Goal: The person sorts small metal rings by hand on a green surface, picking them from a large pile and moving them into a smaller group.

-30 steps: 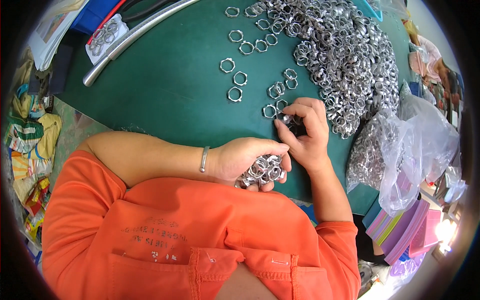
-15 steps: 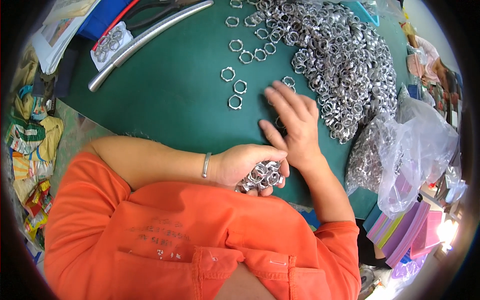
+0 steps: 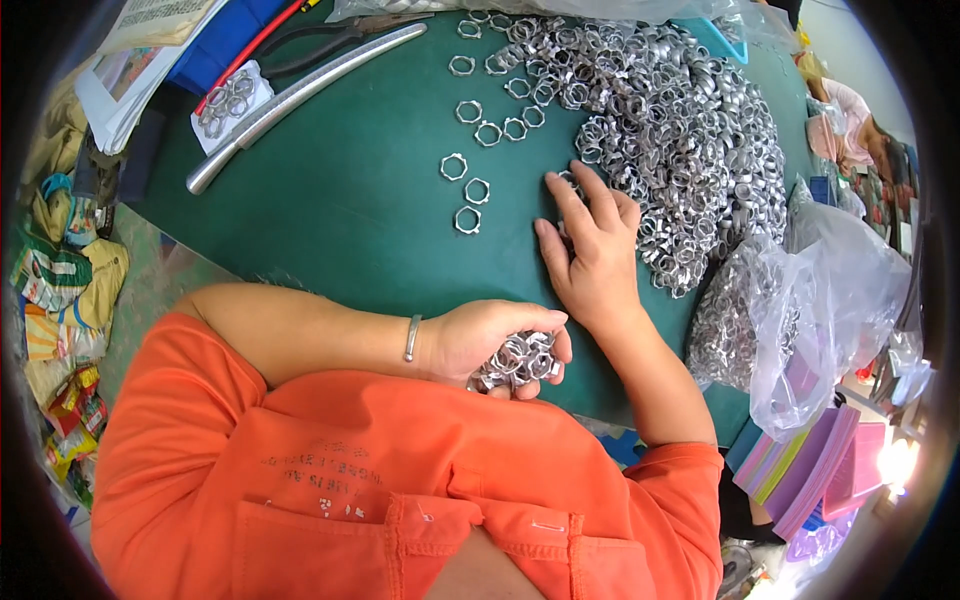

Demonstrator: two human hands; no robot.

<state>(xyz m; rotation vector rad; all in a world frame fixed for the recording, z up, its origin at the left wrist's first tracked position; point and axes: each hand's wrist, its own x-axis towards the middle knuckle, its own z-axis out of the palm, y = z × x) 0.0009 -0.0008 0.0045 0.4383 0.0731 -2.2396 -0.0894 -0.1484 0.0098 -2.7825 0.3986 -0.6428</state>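
My left hand (image 3: 470,335) is cupped in front of my body, closed around a handful of small silver metal rings (image 3: 520,362) with knobbed edges. Over the green table (image 3: 330,190), my right hand (image 3: 604,262) rests with thumb and fingers spread at the left side of a big heap of the same rings (image 3: 700,140). One ring (image 3: 568,180) shows at its fingertips; another lies partly hidden beside the thumb. Several loose rings (image 3: 467,220) lie singly to the left of the heap.
A ring-sizing stick (image 3: 300,108) of tapered metal lies far left, near pliers (image 3: 315,50) and a white card with rings (image 3: 232,103). To the right stand a clear plastic bag of rings (image 3: 735,310) and a stack of coloured sheets (image 3: 800,465). A blue tray (image 3: 715,40) sits behind the heap.
My right hand has settled closer to the heap's edge, its fingers now on the rings there. My left hand still cups its handful. The whole view has shifted slightly.
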